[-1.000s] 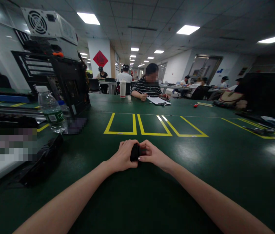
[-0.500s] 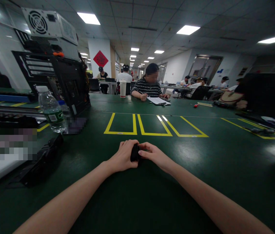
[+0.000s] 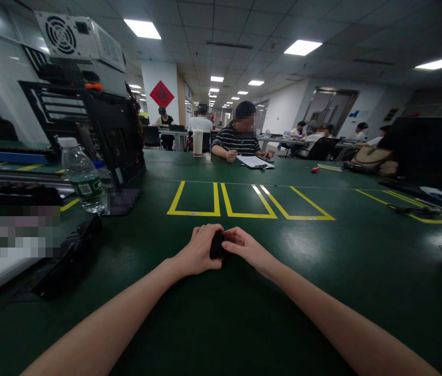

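A small black object [image 3: 217, 245] is between my hands, low over the green table; its kind cannot be made out. My left hand [image 3: 200, 250] wraps around its left side, thumb below and fingers over the top. From the right, my right hand [image 3: 246, 245] holds thumb and bent fingers at the object's right edge. Part of the object is hidden by the fingers.
Yellow tape outlines [image 3: 248, 215] mark the green table [image 3: 221, 324] ahead. On the left are a water bottle [image 3: 83, 180], a black computer case [image 3: 115, 130] and a black part [image 3: 68, 256]. Across the table, a person [image 3: 236, 138] sits by a clipboard [image 3: 255, 161] and a cup [image 3: 197, 143].
My right hand has shifted very slightly at the black object; my left hand keeps its hold. At the far right edge, a pale item shows a little more.
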